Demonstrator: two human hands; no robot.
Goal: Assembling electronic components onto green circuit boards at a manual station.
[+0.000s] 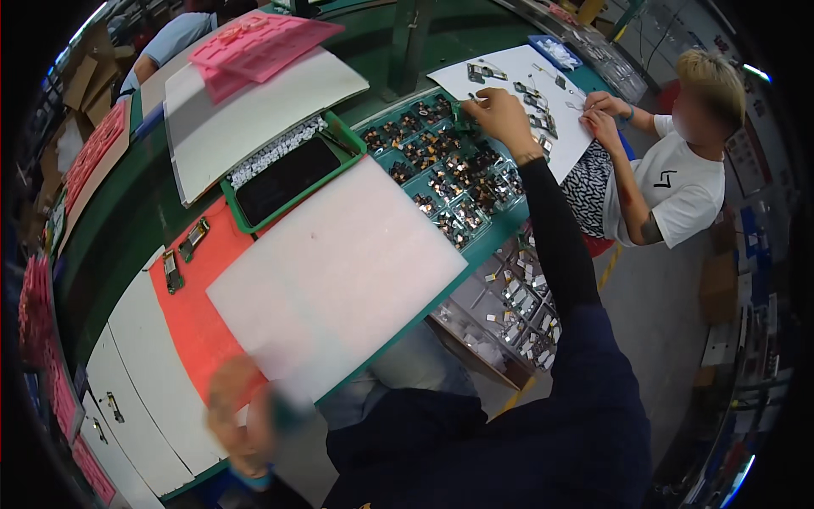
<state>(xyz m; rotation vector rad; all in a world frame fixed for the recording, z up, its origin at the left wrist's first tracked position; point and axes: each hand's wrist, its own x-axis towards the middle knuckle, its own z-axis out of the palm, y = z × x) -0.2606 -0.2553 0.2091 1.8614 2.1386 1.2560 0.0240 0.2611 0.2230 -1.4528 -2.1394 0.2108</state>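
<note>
My right hand (pixel 502 119) reaches over the far edge of a clear compartmented tray (pixel 485 222) filled with small dark and copper-coloured electronic parts (pixel 424 151). Its fingertips are drawn together beside a small green piece (pixel 463 116); whether they grip that piece is hard to see. Motion smears my left hand (pixel 239 416) at the near left, by the corner of an orange-red sheet (pixel 191 314). A dark greenish blur (pixel 290 405) is beside it, and its fingers cannot be made out. Between my hands lies a bare white board (pixel 339 263).
A green tray (pixel 248 222) holds a black panel and white pieces. Two circuit boards (pixel 172 271) lie on the orange-red sheet. Pink trays (pixel 254 51) are stacked behind. At right, a person (pixel 678 170) handles small parts over a white sheet (pixel 462 75). Below sits a divided bin (pixel 517 297).
</note>
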